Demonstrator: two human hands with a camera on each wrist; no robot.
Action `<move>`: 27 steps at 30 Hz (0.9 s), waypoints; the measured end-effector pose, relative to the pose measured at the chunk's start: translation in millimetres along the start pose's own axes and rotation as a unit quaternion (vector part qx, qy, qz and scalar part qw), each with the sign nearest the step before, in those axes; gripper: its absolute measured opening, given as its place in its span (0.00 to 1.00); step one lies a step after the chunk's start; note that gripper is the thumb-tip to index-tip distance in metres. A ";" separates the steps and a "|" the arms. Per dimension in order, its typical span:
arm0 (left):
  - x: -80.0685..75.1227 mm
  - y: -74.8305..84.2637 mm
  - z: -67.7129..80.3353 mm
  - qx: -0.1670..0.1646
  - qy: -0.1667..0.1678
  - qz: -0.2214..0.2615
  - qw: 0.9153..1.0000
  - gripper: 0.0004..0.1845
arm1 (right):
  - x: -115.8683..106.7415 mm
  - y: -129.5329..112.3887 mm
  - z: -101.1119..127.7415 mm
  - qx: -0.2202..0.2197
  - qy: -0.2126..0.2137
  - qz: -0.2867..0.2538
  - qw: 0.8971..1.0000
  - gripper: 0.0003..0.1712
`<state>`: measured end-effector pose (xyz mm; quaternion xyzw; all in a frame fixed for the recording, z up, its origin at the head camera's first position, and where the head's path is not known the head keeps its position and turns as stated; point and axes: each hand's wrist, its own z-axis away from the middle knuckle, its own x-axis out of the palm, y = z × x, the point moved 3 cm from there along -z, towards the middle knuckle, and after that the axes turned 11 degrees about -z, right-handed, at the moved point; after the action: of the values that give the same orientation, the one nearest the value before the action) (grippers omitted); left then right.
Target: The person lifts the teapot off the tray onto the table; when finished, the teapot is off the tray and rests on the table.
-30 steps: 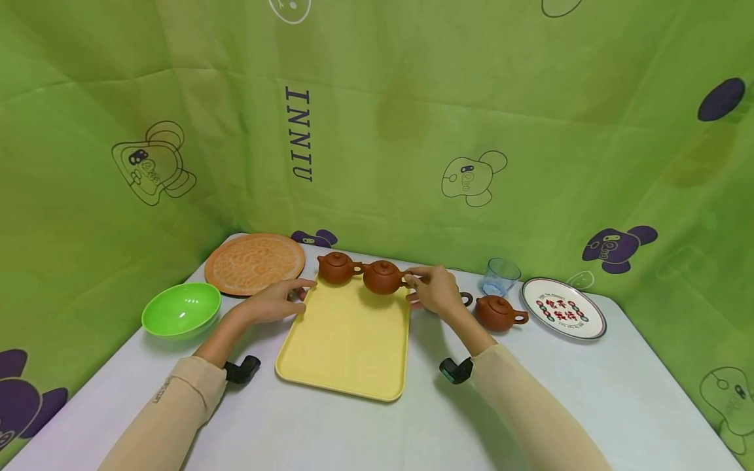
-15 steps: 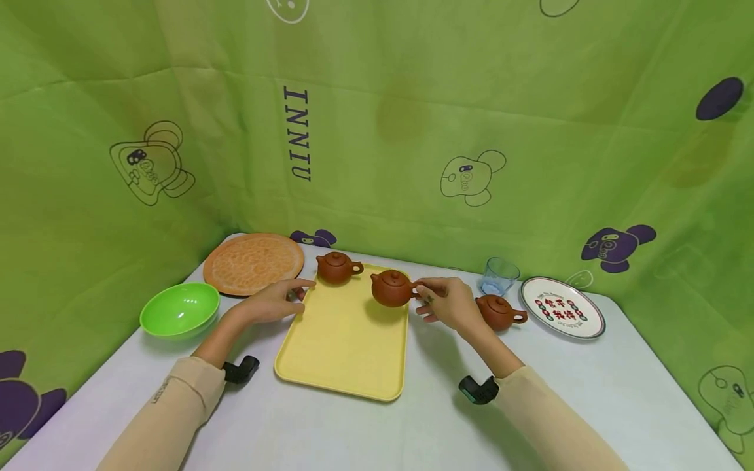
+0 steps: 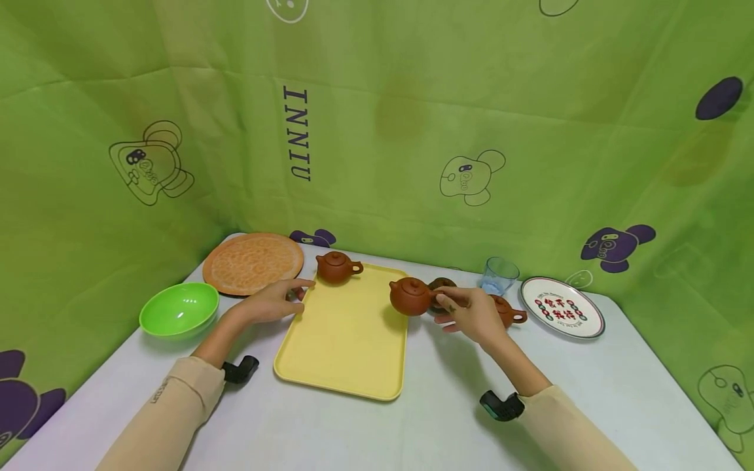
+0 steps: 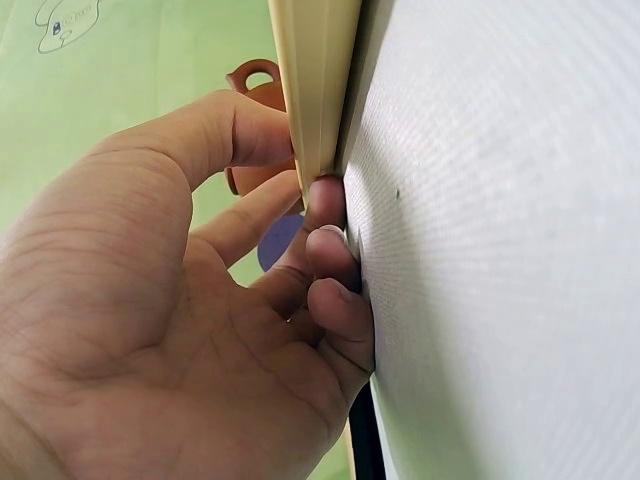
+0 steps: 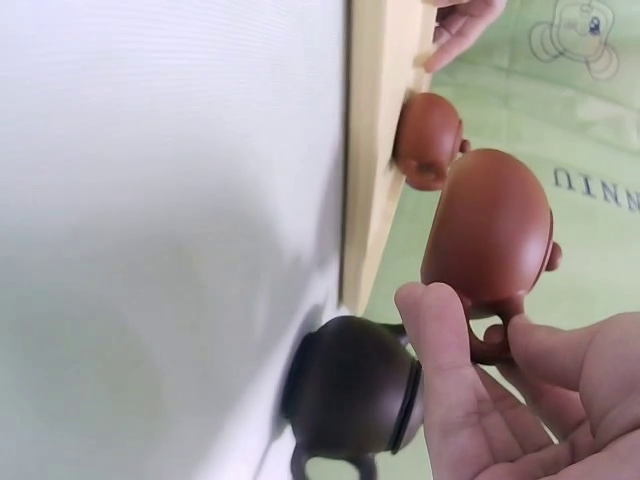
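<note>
A brown teapot (image 3: 410, 296) was pinched by its handle between thumb and fingers of the right hand (image 3: 471, 314), lifted over the right edge of the yellow tray (image 3: 344, 340). The tray's left edge was gripped by the left hand (image 3: 272, 302), thumb above and curled fingers (image 4: 330, 255) beneath.

walls: green cartoon-print cloth (image 3: 412, 131) | table (image 3: 618, 405): pale grey | light: even

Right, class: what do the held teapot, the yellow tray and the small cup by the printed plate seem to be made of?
Held teapot: probably unglazed clay, since it is matte reddish-brown with little shine. The right hand pinches its handle.
Yellow tray: likely plastic, with even colour, a smooth surface and a rounded moulded rim. The left hand grips its edge.
Small cup: glass or clear plastic; it is see-through with a bluish tint.
</note>
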<state>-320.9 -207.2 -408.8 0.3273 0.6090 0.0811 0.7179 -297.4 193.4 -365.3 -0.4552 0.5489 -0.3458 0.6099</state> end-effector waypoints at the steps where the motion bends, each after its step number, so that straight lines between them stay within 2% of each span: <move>1: 0.0 0.1 0.2 -0.002 -0.001 0.000 1.000 0.35 | -1.3 1.5 1.8 0.003 0.002 0.000 1.000 0.26; 18: 0.1 0.1 0.4 -0.006 -0.002 0.001 1.000 0.35 | -24.2 16.2 31.4 0.004 0.010 0.003 1.000 0.25; 27: 0.9 0.4 -0.2 -0.001 0.000 -0.002 1.000 0.35 | -33.5 27.5 42.2 0.024 0.023 -0.009 0.999 0.24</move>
<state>-320.8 -206.3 -409.3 0.3257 0.6093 0.0800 0.7185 -263.3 241.2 -379.8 -0.4375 0.5499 -0.3750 0.6047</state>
